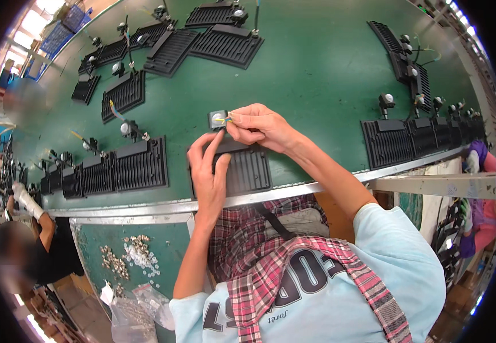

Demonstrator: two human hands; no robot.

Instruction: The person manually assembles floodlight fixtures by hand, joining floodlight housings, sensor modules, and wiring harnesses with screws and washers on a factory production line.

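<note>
A black finned floodlight housing (240, 172) lies at the table's near edge in front of me. Just beyond it is its sensor head (216, 118), with a white dome. My right hand (259, 127) pinches thin yellow and blue wires (221, 120) beside the dome, thumb against fingers. My left hand (207, 166) rests over the left side of the housing. Its index fingertip reaches up to the base of the wires, and its thumb stands apart from the fingers. What lies beneath the left fingers is partly hidden.
Rows of similar floodlight housings line the near edge at left (139, 166) and right (386, 143). More lie at the far left (171, 52). Below the table edge, a green surface holds small metal fittings (139, 248) and plastic bags (134, 320). A co-worker's gloved hand (26, 200) is at far left.
</note>
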